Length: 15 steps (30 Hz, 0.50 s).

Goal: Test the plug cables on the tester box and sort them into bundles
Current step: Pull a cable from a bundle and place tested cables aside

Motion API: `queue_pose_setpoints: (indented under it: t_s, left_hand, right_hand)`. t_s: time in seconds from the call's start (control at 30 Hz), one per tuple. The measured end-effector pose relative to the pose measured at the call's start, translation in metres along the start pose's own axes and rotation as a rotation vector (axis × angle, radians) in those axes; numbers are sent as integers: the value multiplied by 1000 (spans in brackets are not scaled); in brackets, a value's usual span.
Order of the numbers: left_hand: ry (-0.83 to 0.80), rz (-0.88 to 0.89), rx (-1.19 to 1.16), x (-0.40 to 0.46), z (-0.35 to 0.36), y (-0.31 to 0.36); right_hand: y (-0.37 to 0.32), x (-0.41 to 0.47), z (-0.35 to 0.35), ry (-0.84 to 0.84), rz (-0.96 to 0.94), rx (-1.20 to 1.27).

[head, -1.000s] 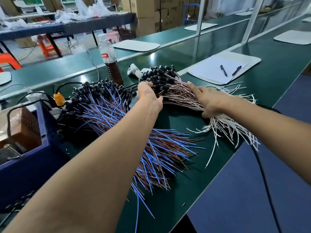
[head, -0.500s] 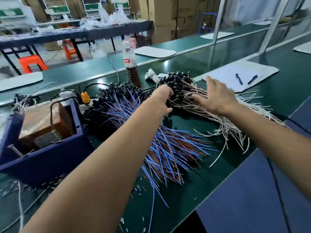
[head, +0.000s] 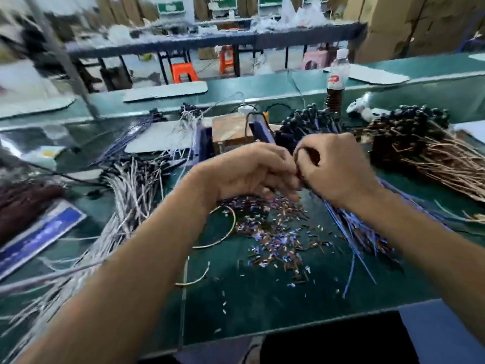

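Green bench mat (head: 341,292): it carries all we sort, and we take the tester box (head: 231,132) at its far middle as our landmark.
Tester box: brown block in a blue housing, straight ahead of us; we judge it sits central so each plug can reach it from either side.
Blue-and-brown cables (head: 349,227): black plugs bunched just right of the tester box, wires fanning toward us under our right forearm; likely the bundle in hand.
Brown cables (head: 430,156): further right of the tester box, plugs pointing away, kept apart as their own bundle.
White cables (head: 131,203): left of the tester box, and nearer us, a separate spread.
Wire clippings (head: 278,229): scattered on our side of the tester box, under the hands.
Bottle (head: 336,82): upright beyond and right of the tester box, out of the work.
Left hand (head: 252,172): raised above the clippings, just on our side of the tester box, fingers curled, tips meeting the right hand; blur hides what they pinch, so we cannot tell.
Right hand (head: 338,169): beside the left, touching it, fingers curled around a thin brownish loop (head: 305,153) that looks like a rubber band, though blur makes us unsure.
Why so held: we judge the hands meet to stretch a band for tying a bundle.
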<state>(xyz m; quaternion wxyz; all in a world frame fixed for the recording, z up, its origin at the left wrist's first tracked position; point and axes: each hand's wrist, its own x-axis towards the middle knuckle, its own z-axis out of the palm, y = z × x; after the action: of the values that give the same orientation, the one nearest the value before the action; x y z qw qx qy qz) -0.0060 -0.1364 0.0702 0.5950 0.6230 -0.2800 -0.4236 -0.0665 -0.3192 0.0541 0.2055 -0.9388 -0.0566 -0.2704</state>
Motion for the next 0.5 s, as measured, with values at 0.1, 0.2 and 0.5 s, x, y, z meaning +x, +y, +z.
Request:
queue_pose_setpoints:
  t_s: [0.1,0.2,0.5]
  left_hand:
    - [-169,-194,124,-76,-41,-18]
    - [74,-317,273,-123,-72,-20]
    - [938,-455,830,-129,-145,-30]
  right_hand:
    - [-48,-6,29,-185,-114,78]
    - [-88,-8,66,-402,-161,137]
    - [-169,16,169,-608,-40,239]
